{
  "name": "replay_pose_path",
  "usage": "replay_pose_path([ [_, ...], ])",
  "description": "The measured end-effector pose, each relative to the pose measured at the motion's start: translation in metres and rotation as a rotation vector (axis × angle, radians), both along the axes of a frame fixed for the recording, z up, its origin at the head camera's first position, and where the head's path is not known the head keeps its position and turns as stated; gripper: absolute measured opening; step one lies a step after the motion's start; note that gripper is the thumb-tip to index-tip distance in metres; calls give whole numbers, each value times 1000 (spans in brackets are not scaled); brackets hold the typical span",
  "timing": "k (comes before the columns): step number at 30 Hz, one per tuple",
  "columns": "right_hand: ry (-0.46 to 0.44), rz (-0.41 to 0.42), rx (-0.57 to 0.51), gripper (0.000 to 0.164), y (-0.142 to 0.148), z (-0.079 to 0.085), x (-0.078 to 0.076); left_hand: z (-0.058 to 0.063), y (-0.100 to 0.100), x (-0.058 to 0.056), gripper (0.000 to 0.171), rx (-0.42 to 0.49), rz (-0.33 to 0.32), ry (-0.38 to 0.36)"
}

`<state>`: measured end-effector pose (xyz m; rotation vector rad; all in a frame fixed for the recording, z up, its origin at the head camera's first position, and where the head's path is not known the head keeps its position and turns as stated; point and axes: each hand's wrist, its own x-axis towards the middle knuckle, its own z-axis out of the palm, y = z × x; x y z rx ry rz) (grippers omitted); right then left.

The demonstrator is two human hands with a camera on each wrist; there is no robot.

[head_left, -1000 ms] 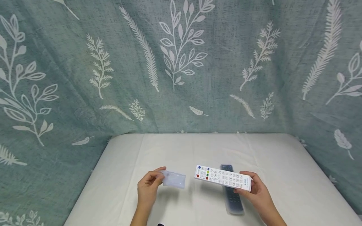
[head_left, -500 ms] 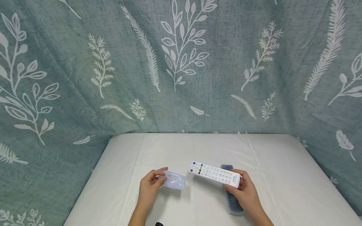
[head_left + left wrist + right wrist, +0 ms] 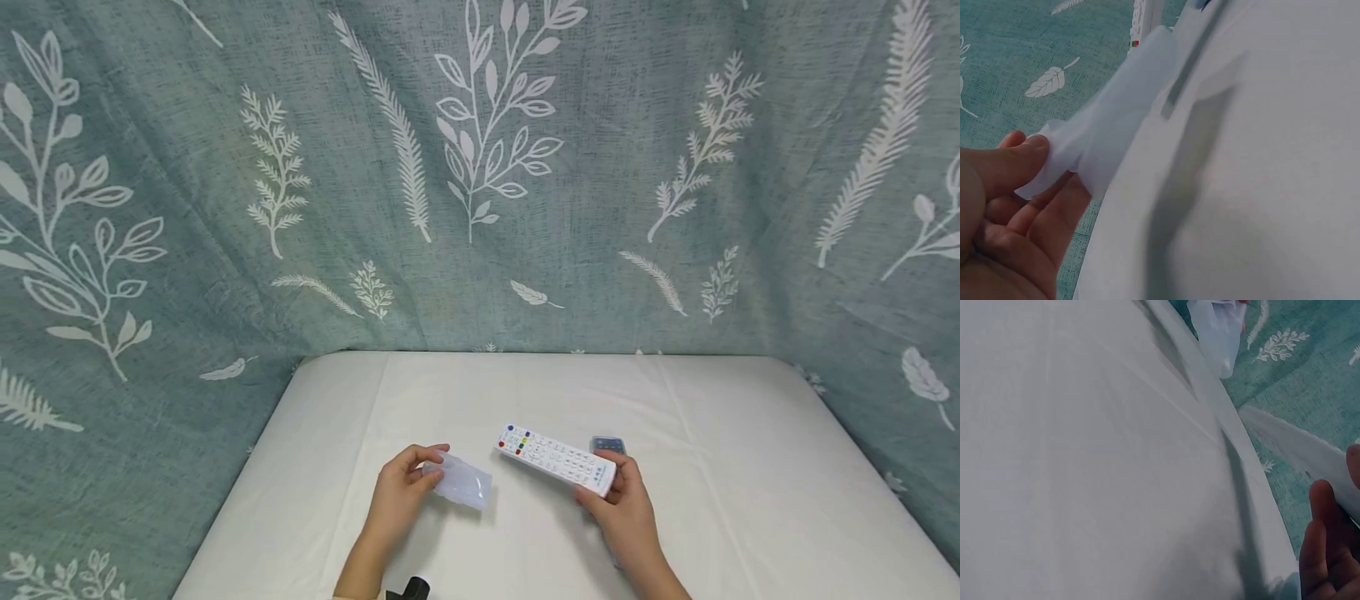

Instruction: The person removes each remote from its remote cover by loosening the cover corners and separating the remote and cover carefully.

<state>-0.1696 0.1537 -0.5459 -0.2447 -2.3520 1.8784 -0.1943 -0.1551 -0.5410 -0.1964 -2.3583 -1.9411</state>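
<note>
White plastic makes up the remote control [image 3: 555,460] that my right hand [image 3: 627,510] grips by its right end, above the white cloth [image 3: 720,417]. My left hand [image 3: 403,487] pinches a thin, cloudy plastic bag [image 3: 465,485] to its left. On the cloth, mostly hidden by my right hand, lies a dark blue remote [image 3: 607,444], its far end peeking out.

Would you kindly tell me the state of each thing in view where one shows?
White remote: held in the right hand, raised, button side showing.
Translucent pouch: pinched by the left hand, raised, creased.
Darker remote: lying flat, mostly hidden from view.
White cloth: spread out, lightly creased.
Patterned green fabric: hanging behind, slightly wrinkled.
</note>
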Motion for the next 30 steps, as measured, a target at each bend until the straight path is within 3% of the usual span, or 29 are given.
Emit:
replay_pose_path([
  [6,-4,-26,33,66,-9,-5,-1,-1,-3,-6,18,-48,-53,-22],
  [15,-39,-26,139,65,-21,2,0,0,-7,-14,22,-91,-94,-23],
  [23,-59,-17,283,63,-36,1,3,-1,-7,-23,27,-158,-139,-16],
  [30,-22,10,416,60,-45,-7,7,0,-6,-28,33,-221,-153,-5],
])
